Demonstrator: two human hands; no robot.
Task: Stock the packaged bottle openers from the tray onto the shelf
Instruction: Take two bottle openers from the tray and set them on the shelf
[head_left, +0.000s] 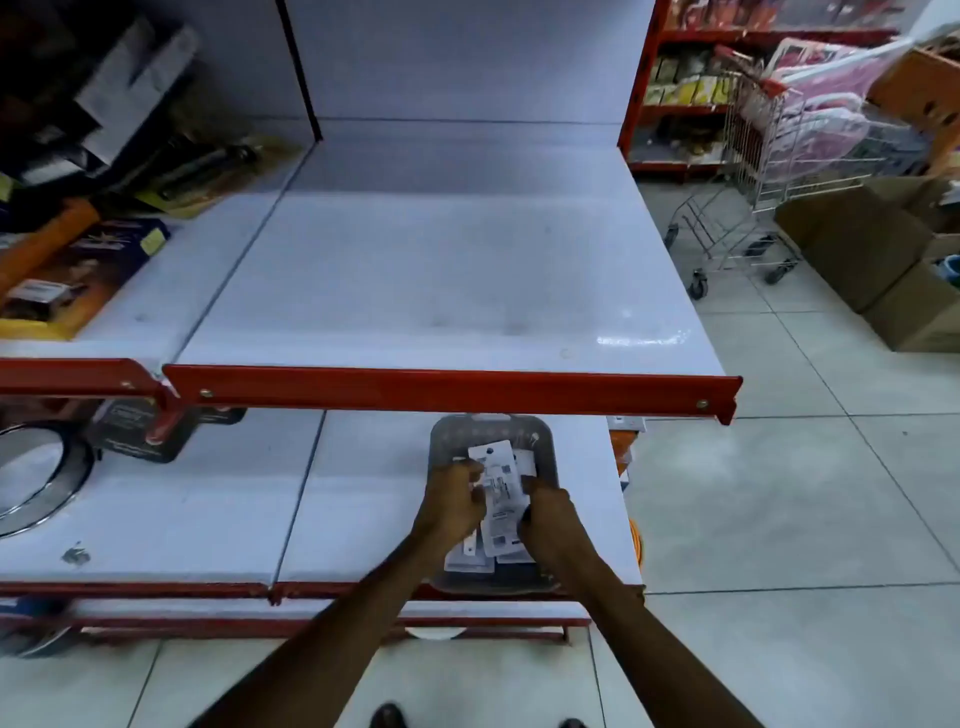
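A grey plastic tray (457, 431) rests on the lower white shelf (208, 509), at its right end. Several white carded bottle opener packages (501, 467) lie in it. My left hand (453, 501) and my right hand (545, 514) are both inside the tray, each closed on the packages, with one card standing up between them. More packages (467, 558) lie flat beneath my wrists. Above the tray, the wide upper shelf (441, 270) with a red front rail (447, 389) holds nothing in this section.
Boxed kitchenware and an orange-handled item (57, 234) fill the upper shelf's left part. A round metal lid (36, 478) and a dark package (140, 431) sit on the lower shelf at left. A shopping cart (748, 197) and cardboard boxes (883, 260) stand on the tiled floor at right.
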